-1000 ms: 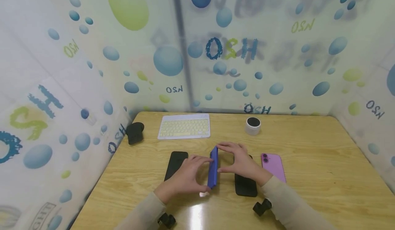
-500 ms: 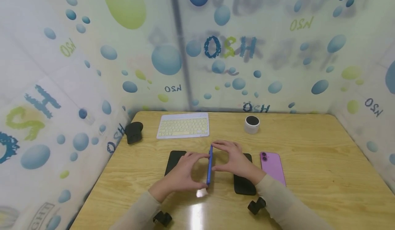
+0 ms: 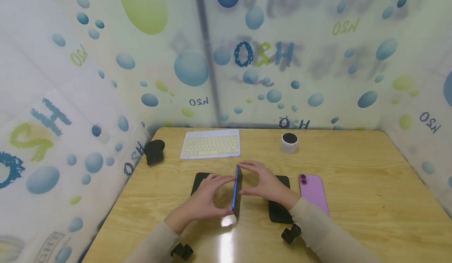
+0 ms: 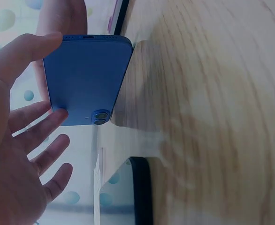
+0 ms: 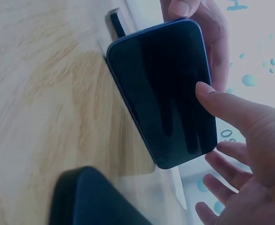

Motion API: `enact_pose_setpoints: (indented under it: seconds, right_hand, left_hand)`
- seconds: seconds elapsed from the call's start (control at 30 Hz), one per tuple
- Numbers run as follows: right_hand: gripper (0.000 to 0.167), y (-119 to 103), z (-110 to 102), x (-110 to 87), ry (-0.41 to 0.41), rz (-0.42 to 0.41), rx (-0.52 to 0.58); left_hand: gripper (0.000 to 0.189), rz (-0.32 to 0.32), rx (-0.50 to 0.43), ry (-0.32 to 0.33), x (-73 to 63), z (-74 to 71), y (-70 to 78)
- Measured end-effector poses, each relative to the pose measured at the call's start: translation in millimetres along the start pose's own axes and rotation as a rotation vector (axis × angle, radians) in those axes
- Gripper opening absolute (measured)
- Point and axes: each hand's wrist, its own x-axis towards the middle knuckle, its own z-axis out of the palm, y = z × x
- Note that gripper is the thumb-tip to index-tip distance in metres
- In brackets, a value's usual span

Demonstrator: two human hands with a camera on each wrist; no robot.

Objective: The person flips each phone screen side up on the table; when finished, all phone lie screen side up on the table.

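Note:
A blue smartphone (image 3: 236,190) stands on its long edge between my hands. Its blue back with the camera lenses fills the left wrist view, and its dark screen shows in the right wrist view. My left hand (image 3: 199,204) holds it, thumb at the near end and index finger by the far part of the back. With thumb against the screen side and index finger at the far corner, my right hand (image 3: 266,186) pinches it too. Whether its lower edge touches the table, I cannot tell. Black phones lie partly hidden under the left (image 3: 200,179) and right hands (image 3: 280,212).
Right of the right hand lies a pink phone (image 3: 313,192), face down. Farther back are a white keyboard (image 3: 210,144) and a white cylinder with a black top (image 3: 289,143). A black object (image 3: 154,152) sits by the table's left edge. Patterned walls enclose the table (image 3: 360,200).
Both hands have shifted slightly left with the blue phone. It has turned about its long edge, so the head view now catches its dark screen side instead of its blue back.

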Motion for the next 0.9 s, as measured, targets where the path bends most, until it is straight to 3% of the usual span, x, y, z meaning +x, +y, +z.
enact_pose_setpoints:
  seconds: [0.13,0.43,0.67,0.9]
  right_hand:
    - [0.083,6.6,2.0,0.8,-0.026,0.014,0.005]
    - [0.085,16.9,8.6,2.8,-0.088,0.049,-0.131]
    - [0.084,17.4,9.5,4.9,-0.106,0.079,-0.173]
    - [0.083,20.7,9.2,6.6,-0.095,0.069,-0.182]
  left_hand:
    - [0.093,-0.001,-0.025,0.019,-2.7,-0.2,-3.1]
    - [0.088,-0.008,-0.049,0.038,-10.4,-2.8,-7.7]
    - [0.088,-0.058,-0.044,0.04,-13.4,-3.1,-7.7]
    - [0.09,-0.136,0.037,0.016,-15.1,1.1,-7.2]
